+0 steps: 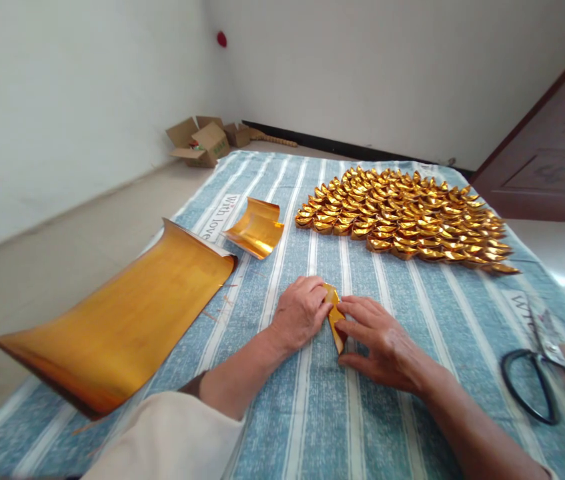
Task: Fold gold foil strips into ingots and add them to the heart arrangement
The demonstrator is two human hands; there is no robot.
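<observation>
My left hand (299, 312) and my right hand (381, 341) meet over a small folded piece of gold paper (333, 313) lying on the blue striped cloth (312, 413). Both hands pinch and press this piece from either side, the left with curled fingers on its upper edge, the right with fingertips on its lower half. Most of the piece is hidden between the fingers.
A big curled sheet of gold foil paper (122, 320) lies at left, and a smaller curled sheet (257, 228) sits beyond it. Several folded gold ingots (402, 217) are packed in rows at the back right. Black scissors (537, 380) lie at right. Cardboard boxes (205, 141) stand in the corner.
</observation>
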